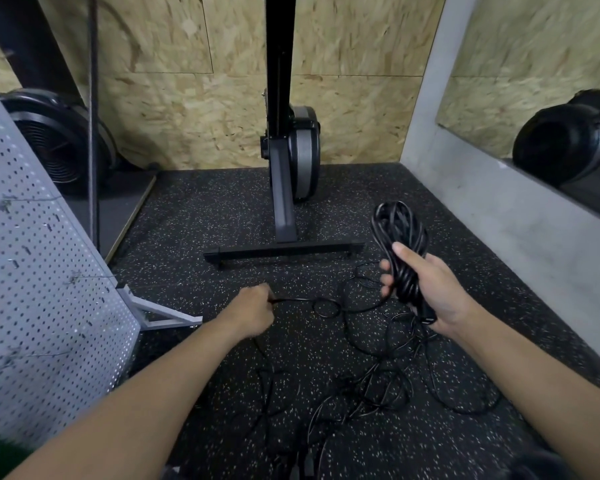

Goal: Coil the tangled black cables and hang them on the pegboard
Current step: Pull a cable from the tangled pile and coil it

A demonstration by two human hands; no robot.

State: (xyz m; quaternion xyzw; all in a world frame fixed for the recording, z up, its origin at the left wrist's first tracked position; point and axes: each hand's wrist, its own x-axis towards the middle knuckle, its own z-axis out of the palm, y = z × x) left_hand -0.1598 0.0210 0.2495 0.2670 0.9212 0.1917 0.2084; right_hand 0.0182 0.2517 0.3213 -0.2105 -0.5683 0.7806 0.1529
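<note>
Both arms reach forward; the left hand [253,308] is fisted knuckles-up, the right hand [426,289] curled, palm facing left.

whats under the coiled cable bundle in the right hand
Below the coiled bundle, which the right hand grips, loose cable lies tangled on the speckled floor. The hand covers part of the bundle and the floor right beneath it.

Dim, even indoor light with soft shadows; wide-angle bending at the edges, slight motion blur throughout.
</note>
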